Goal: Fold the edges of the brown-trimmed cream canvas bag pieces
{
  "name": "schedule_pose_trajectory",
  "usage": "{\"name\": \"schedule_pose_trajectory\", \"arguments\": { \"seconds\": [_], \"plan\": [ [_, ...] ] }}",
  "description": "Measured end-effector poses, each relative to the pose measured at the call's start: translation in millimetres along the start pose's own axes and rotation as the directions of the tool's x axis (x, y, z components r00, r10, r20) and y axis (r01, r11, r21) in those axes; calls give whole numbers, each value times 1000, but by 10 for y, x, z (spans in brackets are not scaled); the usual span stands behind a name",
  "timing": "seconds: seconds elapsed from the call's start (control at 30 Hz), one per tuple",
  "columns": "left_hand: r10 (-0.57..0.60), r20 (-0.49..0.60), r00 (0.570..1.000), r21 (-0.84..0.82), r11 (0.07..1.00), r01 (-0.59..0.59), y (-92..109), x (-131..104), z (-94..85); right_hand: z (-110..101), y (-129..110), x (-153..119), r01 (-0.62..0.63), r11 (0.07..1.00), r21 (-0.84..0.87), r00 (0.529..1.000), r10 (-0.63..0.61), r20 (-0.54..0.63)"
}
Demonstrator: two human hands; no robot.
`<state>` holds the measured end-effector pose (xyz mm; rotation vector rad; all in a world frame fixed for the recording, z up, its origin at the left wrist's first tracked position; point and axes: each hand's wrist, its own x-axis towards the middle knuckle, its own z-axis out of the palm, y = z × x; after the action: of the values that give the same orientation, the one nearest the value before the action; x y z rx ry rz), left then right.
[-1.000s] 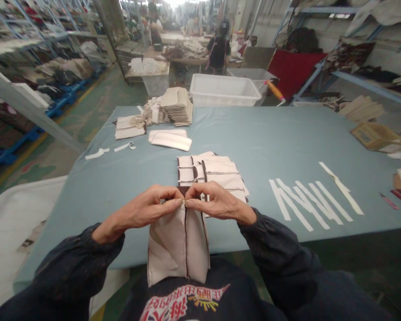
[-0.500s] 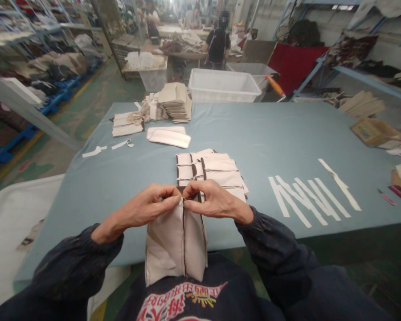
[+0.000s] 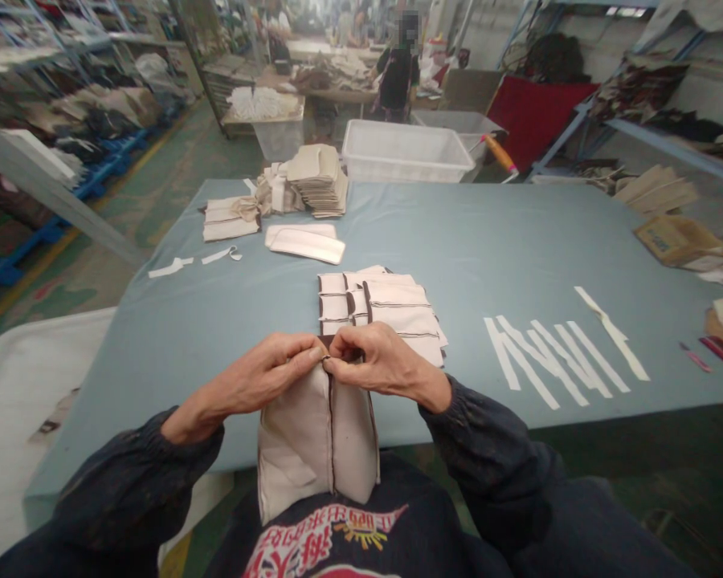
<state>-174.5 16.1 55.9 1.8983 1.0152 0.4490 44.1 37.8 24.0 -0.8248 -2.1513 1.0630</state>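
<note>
A beige fabric piece (image 3: 298,441) with a dark seam down its middle hangs over the near table edge, reaching my front. My left hand (image 3: 277,365) pinches its top edge at the seam. Close against it, my right hand (image 3: 382,361) pinches the same edge, thumb and forefinger pressed together. Whatever small detail lies between the fingertips is hidden. Just beyond my hands lies a pile of similar beige sewn pieces (image 3: 398,309) with dark edging.
On the blue-covered table (image 3: 494,241) lie white strips (image 3: 554,361) at right, two pale oblong panels (image 3: 304,243), and a stack of beige pieces (image 3: 319,181). A white bin (image 3: 406,152) stands behind the table. Beyond it is a person (image 3: 396,80).
The fingertips of both hands have shifted slightly along the fabric's top edge. The hanging fabric has spread a little wider. Both hands keep their pinch.
</note>
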Motion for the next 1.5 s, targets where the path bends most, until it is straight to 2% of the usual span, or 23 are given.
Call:
{"name": "schedule_pose_trajectory", "arguments": {
  "seconds": [0.1,0.2,0.4,0.6,0.77,0.87,0.97,1.07,1.23,1.5],
  "plan": [
    [-86,28,996,-117,989,88,-35,-3,18,28,38,0,-28,999,35,999,27,29],
    [-161,66,985,-142,975,168,-77,6,55,54,84,12,-89,990,114,994,80,75],
    [-178,39,983,-151,972,182,-123,-10,128,64,129,6,-162,963,214,985,145,94],
    [-229,69,971,-213,947,239,-118,-36,153,59,143,-6,-250,930,270,960,202,192],
    [-276,-1,961,-213,939,269,-107,-61,210,101,161,-12,-262,923,282,957,212,197],
    [-291,-34,956,-225,934,276,-116,-80,232,111,144,-26,-255,930,266,960,211,184],
    [-281,-4,960,-241,932,272,-127,-97,224,106,99,-48,-208,950,233,970,170,171],
    [-250,3,968,-238,940,243,-122,-117,207,102,29,-71,-142,980,142,985,125,123],
    [-180,-35,983,-204,964,170,-89,-131,209,96,-82,-81,-133,991,-9,988,134,78],
    [-222,-18,975,-204,955,214,-97,-115,212,95,-185,-120,-128,974,-185,987,143,70]
  ]
}}
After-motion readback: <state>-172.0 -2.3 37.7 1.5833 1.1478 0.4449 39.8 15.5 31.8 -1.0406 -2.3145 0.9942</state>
